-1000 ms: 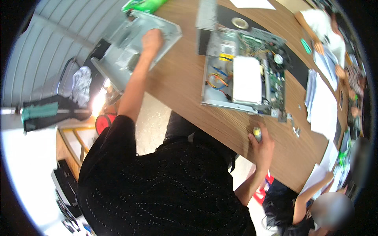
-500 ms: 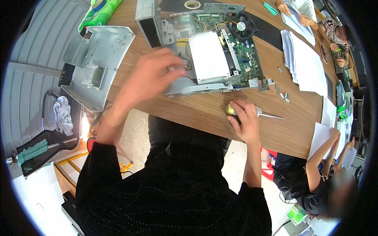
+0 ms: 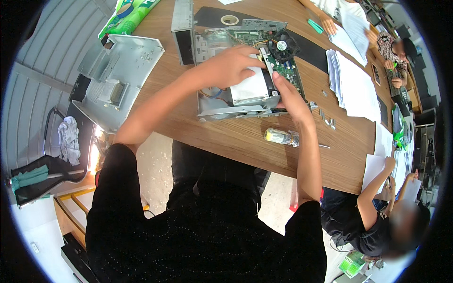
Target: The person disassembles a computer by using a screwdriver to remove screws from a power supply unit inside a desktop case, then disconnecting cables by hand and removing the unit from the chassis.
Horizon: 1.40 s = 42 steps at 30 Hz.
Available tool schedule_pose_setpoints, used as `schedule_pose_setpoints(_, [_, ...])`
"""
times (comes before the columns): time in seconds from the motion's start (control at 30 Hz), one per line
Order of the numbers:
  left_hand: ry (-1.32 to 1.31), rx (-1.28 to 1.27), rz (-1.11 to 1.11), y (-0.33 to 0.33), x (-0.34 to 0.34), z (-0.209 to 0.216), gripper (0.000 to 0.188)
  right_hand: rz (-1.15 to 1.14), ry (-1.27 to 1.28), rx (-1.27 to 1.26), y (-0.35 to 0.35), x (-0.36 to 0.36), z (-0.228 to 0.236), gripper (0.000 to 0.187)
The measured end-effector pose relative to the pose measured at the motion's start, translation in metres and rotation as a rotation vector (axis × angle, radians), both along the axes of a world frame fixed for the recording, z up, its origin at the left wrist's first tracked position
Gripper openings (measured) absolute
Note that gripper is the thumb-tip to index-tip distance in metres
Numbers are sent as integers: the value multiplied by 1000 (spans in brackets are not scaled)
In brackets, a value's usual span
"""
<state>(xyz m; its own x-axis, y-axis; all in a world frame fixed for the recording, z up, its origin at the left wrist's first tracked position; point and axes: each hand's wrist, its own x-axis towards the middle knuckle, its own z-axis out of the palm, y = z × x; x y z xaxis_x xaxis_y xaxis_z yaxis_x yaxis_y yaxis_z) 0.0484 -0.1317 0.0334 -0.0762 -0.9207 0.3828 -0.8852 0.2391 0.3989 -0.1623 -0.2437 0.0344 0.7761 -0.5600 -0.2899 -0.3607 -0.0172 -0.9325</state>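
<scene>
Hands both on silver drive box (image 3: 249,89) inside open computer chassis (image 3: 236,111) on table (image 3: 226,137): left hand (image 3: 226,66) clamped over top, right hand (image 3: 288,96) gripping near-right edge. I read box's long axis running away from me.

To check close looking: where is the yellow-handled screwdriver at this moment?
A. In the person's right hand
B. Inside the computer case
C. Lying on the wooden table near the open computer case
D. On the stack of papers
C: the screwdriver lies on the table, while both hands grip the white drive.
</scene>
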Motion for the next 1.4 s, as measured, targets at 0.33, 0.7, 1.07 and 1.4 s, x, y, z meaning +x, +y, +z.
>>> schedule_pose_setpoints(0.33, [-251, -71, -270, -6, 5, 12, 30, -8, 25, 34, -7, 5, -7, 80])
schedule_pose_setpoints(0.7, [-350, -221, -287, -11, 5, 16, 26, 20, 26, -102, -5, 8, 0, 81])
schedule_pose_setpoints(1.07, [-254, -211, -116, 19, 29, 30, 20, -30, 28, -98, -15, 9, -10, 71])
schedule_pose_setpoints(1.4, [258, -16, 295, 71, 11, -3, 45, -34, -2, -24, -8, 8, -11, 64])
